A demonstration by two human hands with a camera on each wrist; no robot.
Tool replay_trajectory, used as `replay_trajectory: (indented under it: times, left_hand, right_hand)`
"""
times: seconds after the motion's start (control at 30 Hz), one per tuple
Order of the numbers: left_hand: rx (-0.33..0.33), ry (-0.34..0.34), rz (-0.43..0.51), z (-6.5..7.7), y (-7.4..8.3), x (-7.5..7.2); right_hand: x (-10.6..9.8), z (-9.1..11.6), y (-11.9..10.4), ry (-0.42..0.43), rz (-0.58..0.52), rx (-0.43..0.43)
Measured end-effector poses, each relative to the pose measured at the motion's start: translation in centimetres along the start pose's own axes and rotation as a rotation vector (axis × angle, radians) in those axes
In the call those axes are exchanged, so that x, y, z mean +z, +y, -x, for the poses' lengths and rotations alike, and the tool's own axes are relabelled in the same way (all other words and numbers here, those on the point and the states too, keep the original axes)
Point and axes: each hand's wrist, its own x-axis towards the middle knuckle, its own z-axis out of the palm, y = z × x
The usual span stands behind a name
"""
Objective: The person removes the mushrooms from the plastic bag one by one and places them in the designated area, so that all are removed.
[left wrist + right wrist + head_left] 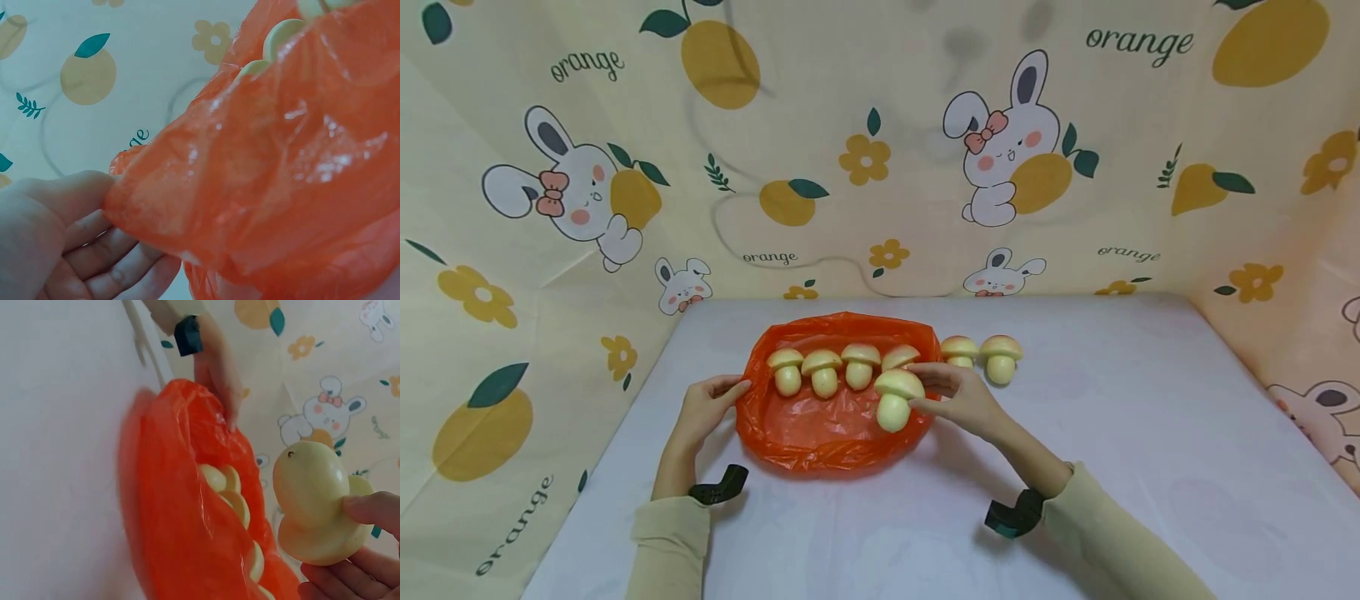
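Mushroom [895, 402] pinched between thumb and fingers of right hand [958, 400], left of fingertips, stem down, slightly tilted. Bag [827, 460] below-left of fingertips; its opposite edge pinched by left hand [706, 408].

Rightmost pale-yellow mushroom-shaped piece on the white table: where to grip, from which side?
Probably pinch the cap of that rightmost pale-yellow mushroom-shaped piece, coming from its right: the rim overhangs the narrower stem, and the neighbouring mushroom-shaped piece sits close on its left.
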Motion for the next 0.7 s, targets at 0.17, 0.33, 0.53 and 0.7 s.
replay_trajectory:
  times: [0.17, 0.33, 0.53, 0.7]
  left_hand:
    - [0.000, -0.001, -0.008, 0.0, -0.1, 0.0]
    - [-0.011, -0.006, 0.000, 0.1, 0.0, 0.0]
    - [0.004, -0.007, 0.018, 0.2, 0.2, 0.0]
    - [0.024, 0.000, 0.029, 0.1, 0.2, 0.2]
  right_hand:
    - [-0.9, 0.6, 0.7, 0.020, 0.008, 0.003]
    - [-1.9, 1.1, 1.3, 0.048, -0.035, 0.025]
    - [-3.2, 1.7, 1.9, 0.093, -0.061, 0.022]
    - [-4.2, 2.2, 2.3, 0.098, -0.086, 0.018]
